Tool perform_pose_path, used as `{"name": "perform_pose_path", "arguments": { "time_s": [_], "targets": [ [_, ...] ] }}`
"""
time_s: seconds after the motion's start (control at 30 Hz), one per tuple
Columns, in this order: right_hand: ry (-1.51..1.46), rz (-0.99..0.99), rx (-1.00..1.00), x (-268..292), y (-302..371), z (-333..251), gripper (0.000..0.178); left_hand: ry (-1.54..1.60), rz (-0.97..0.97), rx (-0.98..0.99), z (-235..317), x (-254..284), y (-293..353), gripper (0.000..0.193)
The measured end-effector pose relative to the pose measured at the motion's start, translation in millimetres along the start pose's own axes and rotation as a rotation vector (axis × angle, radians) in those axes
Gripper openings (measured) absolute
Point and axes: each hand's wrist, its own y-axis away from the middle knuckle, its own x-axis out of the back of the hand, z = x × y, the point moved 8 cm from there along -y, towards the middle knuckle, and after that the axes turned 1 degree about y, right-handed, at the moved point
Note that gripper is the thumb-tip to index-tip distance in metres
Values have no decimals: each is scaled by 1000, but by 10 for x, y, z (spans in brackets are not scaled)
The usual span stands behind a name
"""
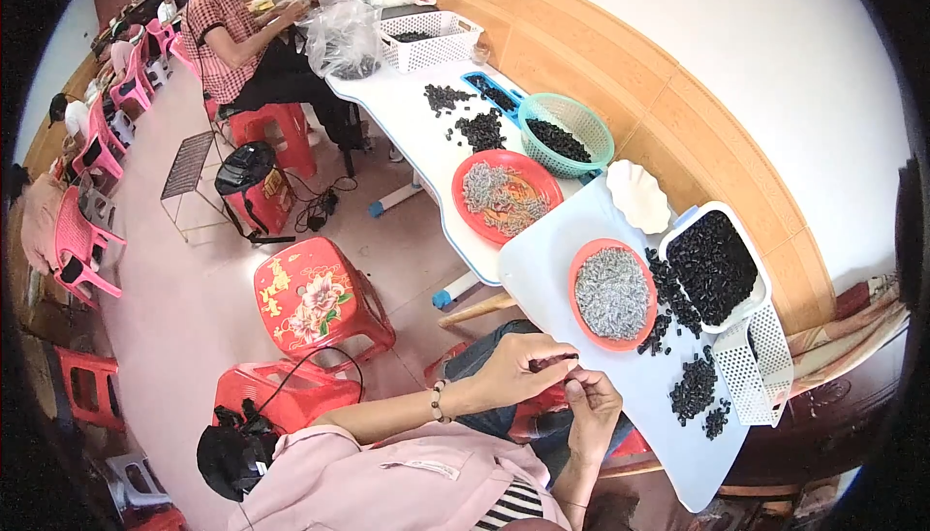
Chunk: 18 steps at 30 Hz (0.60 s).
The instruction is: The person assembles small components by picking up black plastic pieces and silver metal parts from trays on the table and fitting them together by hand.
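Note:
My left hand (513, 368), with a beaded bracelet at the wrist, is held over my lap beside the light blue table (542, 269). Its fingers are closed around a small black part (539, 364), mostly hidden by the fingers. My right hand (593, 409) meets it fingertip to fingertip, thumb and forefinger pinched. Whatever sits in that pinch is too small to make out. Nearest to both hands on the table is a red dish (578, 326) full of small silvery metal pieces (614, 295). Loose black parts (694, 390) lie in heaps to its right.
A white tub (766, 289) heaped with black parts and a white perforated basket (765, 366) stand along the wall side. Farther off are a green basket (603, 143) and another red dish (556, 197). A co-worker (237, 32) sits at the far table; red stools (315, 298) stand left.

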Motion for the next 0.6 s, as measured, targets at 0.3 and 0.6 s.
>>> {"name": "perform_pose_path", "arguments": {
  "time_s": [0.3,0.6],
  "targets": [
    [-79,9,-47,35,-36,72,15,24,-62,89,-69,-26,-30,20],
    [-43,35,-72,146,-31,118,15,-6,-78,125,-223,-71,-7,23]
  ]
}}
